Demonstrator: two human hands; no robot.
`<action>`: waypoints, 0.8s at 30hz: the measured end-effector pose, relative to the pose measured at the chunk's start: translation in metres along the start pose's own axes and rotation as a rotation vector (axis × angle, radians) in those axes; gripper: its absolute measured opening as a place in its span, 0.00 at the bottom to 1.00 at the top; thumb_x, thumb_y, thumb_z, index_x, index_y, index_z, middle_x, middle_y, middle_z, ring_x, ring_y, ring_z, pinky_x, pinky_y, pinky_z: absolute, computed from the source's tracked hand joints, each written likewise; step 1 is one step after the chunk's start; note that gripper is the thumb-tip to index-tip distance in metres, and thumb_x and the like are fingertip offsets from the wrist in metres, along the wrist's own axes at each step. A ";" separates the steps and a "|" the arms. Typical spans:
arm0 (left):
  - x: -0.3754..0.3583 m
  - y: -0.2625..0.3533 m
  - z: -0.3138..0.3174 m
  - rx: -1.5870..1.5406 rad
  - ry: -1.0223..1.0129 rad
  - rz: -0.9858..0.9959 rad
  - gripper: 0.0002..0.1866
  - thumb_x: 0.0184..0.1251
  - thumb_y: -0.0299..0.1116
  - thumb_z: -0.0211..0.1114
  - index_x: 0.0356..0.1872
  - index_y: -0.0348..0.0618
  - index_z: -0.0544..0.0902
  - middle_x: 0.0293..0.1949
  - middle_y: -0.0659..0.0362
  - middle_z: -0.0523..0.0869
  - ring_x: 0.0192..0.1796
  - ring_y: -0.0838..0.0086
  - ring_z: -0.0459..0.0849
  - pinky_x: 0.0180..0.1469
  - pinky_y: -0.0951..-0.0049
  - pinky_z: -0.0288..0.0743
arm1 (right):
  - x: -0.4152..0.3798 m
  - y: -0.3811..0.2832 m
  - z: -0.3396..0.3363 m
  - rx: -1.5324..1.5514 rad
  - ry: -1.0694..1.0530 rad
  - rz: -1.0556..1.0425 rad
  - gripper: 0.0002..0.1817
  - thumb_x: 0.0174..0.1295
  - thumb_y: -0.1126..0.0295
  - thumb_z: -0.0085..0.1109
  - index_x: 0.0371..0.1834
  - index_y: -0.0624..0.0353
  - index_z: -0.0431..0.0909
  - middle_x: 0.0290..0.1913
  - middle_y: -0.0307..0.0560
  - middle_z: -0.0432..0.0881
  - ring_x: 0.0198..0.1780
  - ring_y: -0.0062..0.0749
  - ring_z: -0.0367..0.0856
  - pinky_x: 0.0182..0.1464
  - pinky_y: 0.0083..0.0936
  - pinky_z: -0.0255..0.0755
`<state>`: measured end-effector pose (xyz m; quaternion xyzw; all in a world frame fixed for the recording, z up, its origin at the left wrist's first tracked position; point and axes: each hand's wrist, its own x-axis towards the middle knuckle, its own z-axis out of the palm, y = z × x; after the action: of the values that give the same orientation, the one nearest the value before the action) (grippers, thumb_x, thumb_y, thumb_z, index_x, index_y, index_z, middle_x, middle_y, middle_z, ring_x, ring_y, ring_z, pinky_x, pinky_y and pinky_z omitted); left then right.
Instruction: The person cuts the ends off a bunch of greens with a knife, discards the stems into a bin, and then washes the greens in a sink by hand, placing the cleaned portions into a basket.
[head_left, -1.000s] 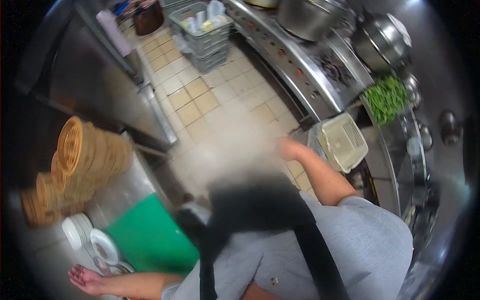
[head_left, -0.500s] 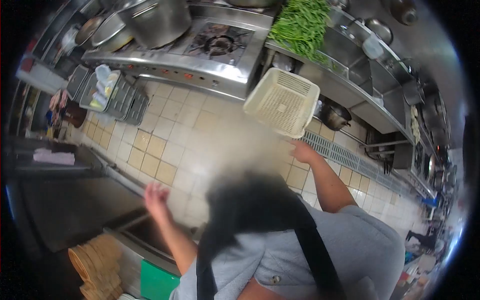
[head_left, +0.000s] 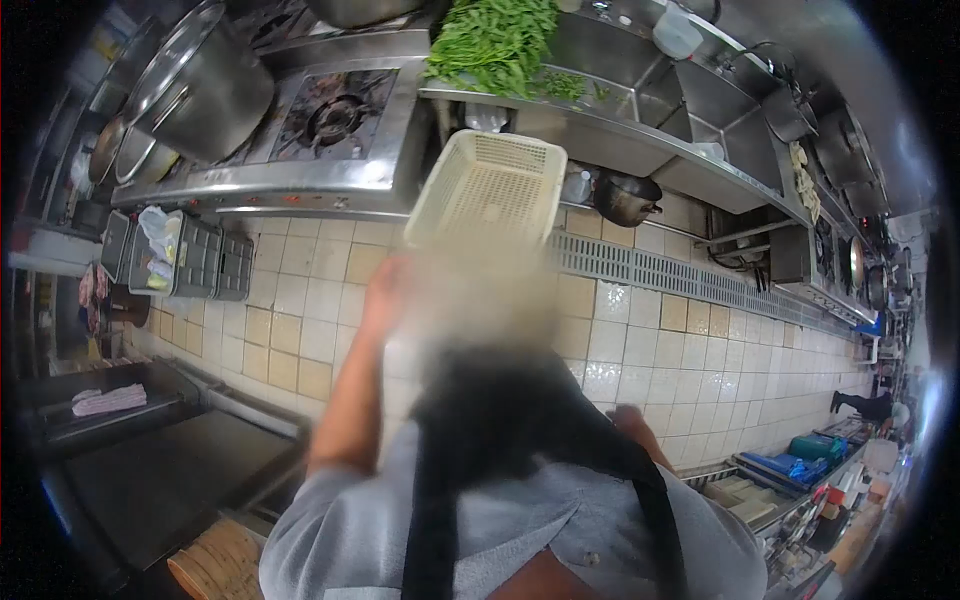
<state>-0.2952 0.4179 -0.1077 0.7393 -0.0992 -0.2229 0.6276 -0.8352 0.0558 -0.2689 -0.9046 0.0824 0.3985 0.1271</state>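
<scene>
My left hand (head_left: 387, 292) is stretched forward below the near left corner of a cream plastic basket (head_left: 490, 190) with perforated sides and bottom. Its fingers are smeared by blur, so I cannot tell whether they hold anything. My right hand (head_left: 627, 416) is low beside my right hip, above the tiled floor, and only a small part of it shows past the apron (head_left: 510, 410). The basket stands in front of the sink counter, its near edge lost in the blurred patch. A heap of leafy greens (head_left: 495, 45) lies on the counter behind it.
A steel stove (head_left: 335, 120) with a large lidded pot (head_left: 205, 90) runs along the back left. Grey crates (head_left: 200, 255) stand on the floor at left. A floor drain grate (head_left: 650, 268) runs before the sinks (head_left: 600, 60). Far right, a person (head_left: 868, 407) stands.
The view has swung right, so basket, greens and stove sit further left. My left hand has moved forward toward the basket; my right hand has drawn back from near it to my side.
</scene>
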 end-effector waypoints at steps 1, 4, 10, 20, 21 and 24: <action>0.014 -0.002 0.018 0.045 -0.051 0.066 0.18 0.71 0.33 0.61 0.59 0.39 0.73 0.42 0.60 0.84 0.37 0.76 0.83 0.41 0.77 0.75 | -0.015 -0.004 -0.005 0.069 -0.087 0.060 0.16 0.55 0.57 0.59 0.44 0.52 0.82 0.39 0.56 0.81 0.49 0.55 0.79 0.51 0.49 0.70; 0.052 -0.010 0.082 0.107 -0.112 0.136 0.17 0.71 0.32 0.61 0.58 0.40 0.74 0.42 0.60 0.84 0.37 0.78 0.83 0.42 0.78 0.75 | 0.005 0.066 0.131 -0.099 0.414 -0.160 0.18 0.56 0.60 0.60 0.49 0.54 0.80 0.38 0.53 0.81 0.44 0.52 0.80 0.45 0.49 0.73; 0.072 0.065 0.222 0.452 -0.138 0.215 0.16 0.69 0.32 0.63 0.56 0.40 0.78 0.45 0.60 0.85 0.44 0.75 0.83 0.49 0.75 0.75 | -0.002 0.174 0.051 0.811 0.305 0.104 0.27 0.61 0.61 0.63 0.64 0.55 0.73 0.44 0.55 0.82 0.38 0.43 0.81 0.36 0.43 0.79; 0.183 0.116 0.291 0.445 0.096 0.299 0.23 0.65 0.37 0.65 0.60 0.40 0.78 0.60 0.46 0.79 0.64 0.54 0.76 0.67 0.62 0.67 | 0.040 0.179 -0.332 1.116 0.366 0.407 0.34 0.61 0.63 0.64 0.70 0.61 0.65 0.44 0.47 0.81 0.40 0.31 0.80 0.35 0.31 0.80; 0.207 0.118 0.290 0.465 0.155 0.351 0.22 0.65 0.37 0.64 0.60 0.41 0.78 0.59 0.46 0.80 0.63 0.54 0.77 0.66 0.61 0.68 | 0.048 0.181 -0.349 1.106 0.363 0.405 0.34 0.61 0.63 0.64 0.70 0.61 0.65 0.44 0.47 0.81 0.40 0.31 0.80 0.35 0.31 0.80; 0.272 0.119 0.295 0.443 0.129 0.455 0.21 0.64 0.35 0.66 0.57 0.41 0.80 0.53 0.48 0.83 0.58 0.53 0.79 0.62 0.60 0.71 | 0.055 0.193 -0.389 1.026 0.393 0.331 0.32 0.62 0.64 0.64 0.69 0.61 0.68 0.50 0.48 0.81 0.39 0.27 0.80 0.38 0.26 0.77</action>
<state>-0.1735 0.0186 -0.0814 0.8293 -0.2680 -0.0026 0.4902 -0.5745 -0.2464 -0.0880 -0.7593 0.4278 0.1467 0.4680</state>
